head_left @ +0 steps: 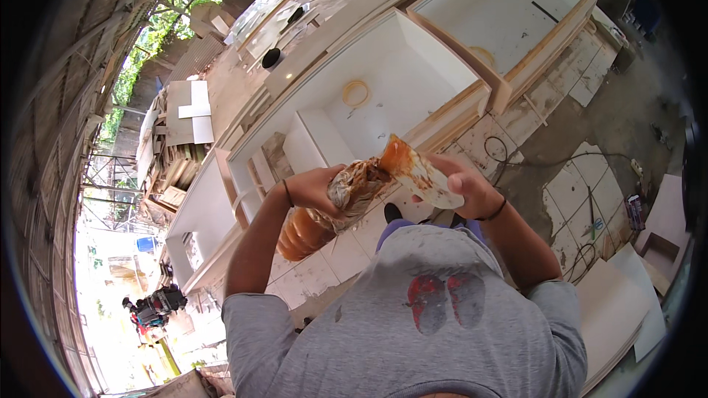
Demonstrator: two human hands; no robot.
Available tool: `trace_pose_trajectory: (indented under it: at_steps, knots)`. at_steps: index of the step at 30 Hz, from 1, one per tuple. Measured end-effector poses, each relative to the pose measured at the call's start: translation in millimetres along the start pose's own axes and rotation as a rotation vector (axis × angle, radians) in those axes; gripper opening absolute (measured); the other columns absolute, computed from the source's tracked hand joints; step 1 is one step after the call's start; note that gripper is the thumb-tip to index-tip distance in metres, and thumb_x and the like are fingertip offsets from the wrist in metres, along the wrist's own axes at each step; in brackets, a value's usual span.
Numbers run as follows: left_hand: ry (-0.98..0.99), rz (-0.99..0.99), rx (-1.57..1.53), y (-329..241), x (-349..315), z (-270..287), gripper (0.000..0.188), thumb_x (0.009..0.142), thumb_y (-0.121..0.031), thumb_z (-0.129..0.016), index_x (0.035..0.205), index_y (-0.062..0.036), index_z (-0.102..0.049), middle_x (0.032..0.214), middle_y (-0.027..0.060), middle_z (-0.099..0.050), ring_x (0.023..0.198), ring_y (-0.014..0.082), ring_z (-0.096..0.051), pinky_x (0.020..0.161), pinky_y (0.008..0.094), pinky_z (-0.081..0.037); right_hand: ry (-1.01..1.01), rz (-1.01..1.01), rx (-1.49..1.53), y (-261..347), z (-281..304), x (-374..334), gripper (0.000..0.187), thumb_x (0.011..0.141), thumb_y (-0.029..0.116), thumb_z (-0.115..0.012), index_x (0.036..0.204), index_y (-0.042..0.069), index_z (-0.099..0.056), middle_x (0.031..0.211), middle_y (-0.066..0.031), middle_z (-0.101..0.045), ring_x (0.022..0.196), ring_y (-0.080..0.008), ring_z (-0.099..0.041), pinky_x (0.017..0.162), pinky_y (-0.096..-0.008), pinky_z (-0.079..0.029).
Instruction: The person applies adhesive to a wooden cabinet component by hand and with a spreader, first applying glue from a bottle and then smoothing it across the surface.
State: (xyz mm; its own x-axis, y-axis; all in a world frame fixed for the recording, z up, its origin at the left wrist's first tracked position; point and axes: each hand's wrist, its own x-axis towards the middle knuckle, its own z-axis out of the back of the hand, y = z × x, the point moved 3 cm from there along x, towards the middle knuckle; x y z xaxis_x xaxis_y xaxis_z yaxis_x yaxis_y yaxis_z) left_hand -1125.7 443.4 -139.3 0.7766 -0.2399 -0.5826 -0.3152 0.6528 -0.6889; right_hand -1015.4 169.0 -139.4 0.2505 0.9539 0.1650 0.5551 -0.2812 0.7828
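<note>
My left hand is wrapped around a large amber plastic bottle, tilted in front of my chest. Brown, crinkled residue coats its upper part. My right hand grips a translucent plastic container, smeared with amber-brown glue-like stuff; it looks like a cut-off bottle. The container's amber-coloured end meets the bottle's narrow end. Whether anything flows between them I cannot tell.
Past my hands lie long white cabinet carcasses with raised wooden edges; a tape-like yellow ring rests inside one. A black cable and tools cross the tiled floor at right. Boards lean at lower right. A motorcycle stands far left.
</note>
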Motion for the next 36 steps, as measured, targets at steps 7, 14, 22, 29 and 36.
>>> trace_pose_trajectory:
  at_steps: [7,14,22,29,36]
  knots:
    - [-0.213,0.096,-0.071,67.4,6.2,-15.3,0.093,0.056,-0.025,-0.09,0.134,-0.0035,-0.044,0.123,0.0101,-0.062,0.111,0.0204,-0.061,0.095,0.0348,-0.048,0.162,0.304,0.554,-42.8,11.1,11.6,0.092,0.083,0.075,-0.048,0.153,0.018,-0.03,0.159,-0.0104,-0.029,0.142,-0.0437,-0.029,0.102,-0.0792,-0.021]
    - [-0.756,-0.161,-0.467,174.1,22.7,-96.2,0.1,0.06,-0.022,-0.092,0.137,-0.0023,-0.031,0.127,0.0142,-0.055,0.119,0.024,-0.056,0.099,0.0374,-0.048,-0.372,0.512,0.431,-65.1,61.1,17.3,0.093,0.08,0.082,-0.043,0.153,0.026,-0.029,0.157,-0.0082,-0.031,0.142,-0.0421,-0.03,0.101,-0.0804,-0.022]
    - [-0.838,-0.063,-0.288,233.7,65.1,-192.7,0.099,0.062,-0.023,-0.092,0.136,-0.0034,-0.029,0.126,0.0168,-0.054,0.115,0.027,-0.06,0.096,0.0391,-0.05,-0.76,0.114,0.086,-225.8,224.7,5.7,0.079,0.082,0.052,-0.061,0.149,0.016,-0.037,0.152,-0.0132,-0.038,0.137,-0.035,-0.039,0.112,-0.0538,-0.032]
    - [-0.778,0.008,-0.45,269.3,92.4,-264.8,0.1,0.063,-0.024,-0.092,0.136,-0.0027,-0.028,0.138,0.02,-0.045,0.126,0.0323,-0.05,0.104,0.0422,-0.044,-0.595,-0.239,-1.7,-325.2,367.1,58.8,0.077,0.068,0.046,-0.078,0.136,0.016,-0.056,0.148,-0.0127,-0.041,0.138,-0.0345,-0.035,0.108,-0.0569,-0.029]
    - [-0.641,0.125,-0.377,281.8,90.2,-289.5,0.101,0.07,-0.048,-0.082,0.143,-0.0016,-0.03,0.145,0.021,-0.039,0.135,0.0322,-0.038,0.114,0.0422,-0.027,-0.56,-0.314,-1.94,-370.7,420.2,68.5,0.073,0.069,0.054,-0.077,0.135,0.031,-0.054,0.153,-0.0062,-0.034,0.144,-0.0314,-0.027,0.101,-0.0758,-0.022]
